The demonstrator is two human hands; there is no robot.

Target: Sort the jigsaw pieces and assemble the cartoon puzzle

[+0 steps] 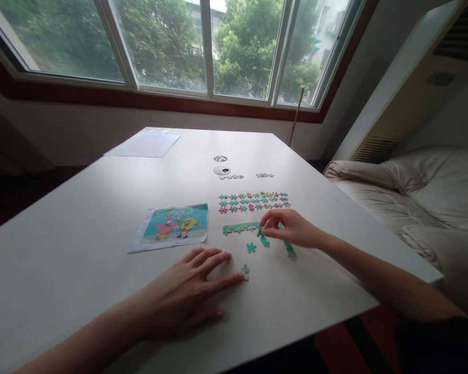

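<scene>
My left hand (189, 288) lies spread on the table, its index fingertip touching some pale green puzzle pieces (245, 271). Above the joined puzzle pieces, my right hand (292, 227) pinches a green puzzle piece (260, 231) between thumb and finger. A joined green strip (237, 228) runs along the top, and another green strip (290, 252) comes down on the right, partly hidden by that hand. Between them are a teal piece (251, 248) and another teal piece (265, 242). Farther back, several loose pieces (253, 202) stand in rows.
A printed cartoon picture (179, 224) lies left of the puzzle on the white table (81, 223). Toward the far edge are two small round items (221, 170), two groups of grey pieces (264, 175) and white paper (144, 145). A pale sofa (425, 187) stands at right.
</scene>
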